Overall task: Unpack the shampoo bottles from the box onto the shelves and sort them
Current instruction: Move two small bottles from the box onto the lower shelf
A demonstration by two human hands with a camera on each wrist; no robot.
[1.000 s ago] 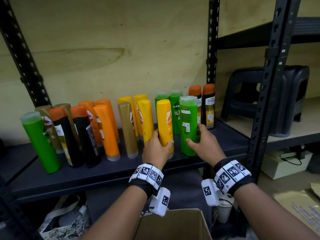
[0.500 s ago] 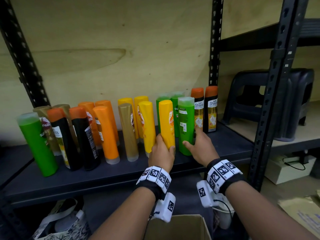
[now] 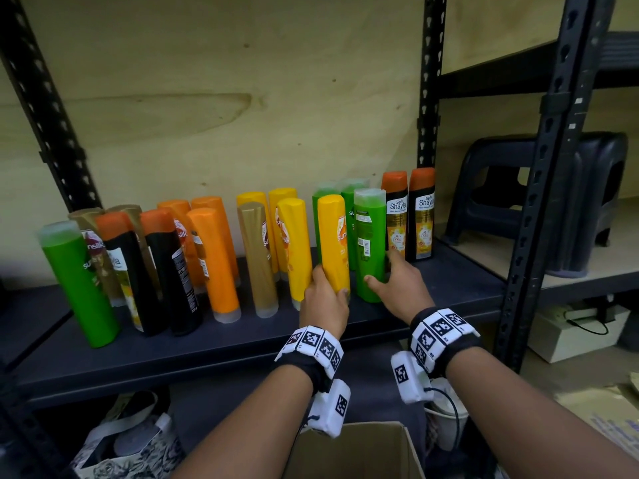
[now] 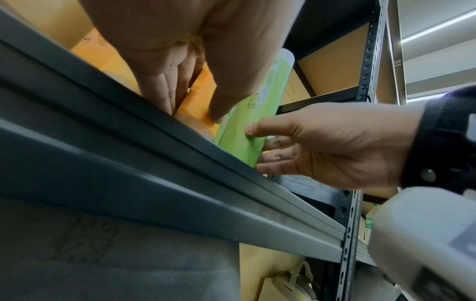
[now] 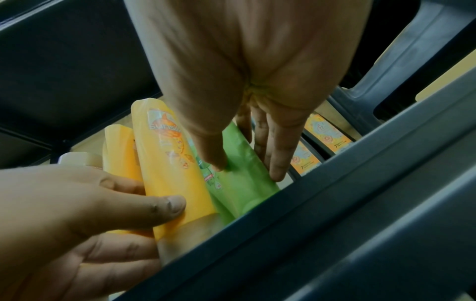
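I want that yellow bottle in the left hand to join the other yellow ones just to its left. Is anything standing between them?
Nothing visible does. The left hand grips the yellow bottle right beside the nearest yellow bottle, with only that hand's fingers in the narrow gap. The green bottle stands on the other side.

The left hand (image 5: pixel 77 203) grips a yellow bottle (image 5: pixel 170 163) (Sunsilk); right hand (image 5: pixel 244 81) straddles a green bottle (image 5: pixel 244 183).

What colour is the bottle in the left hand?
Yellow bottle, held by the left hand; clearest in the head view.
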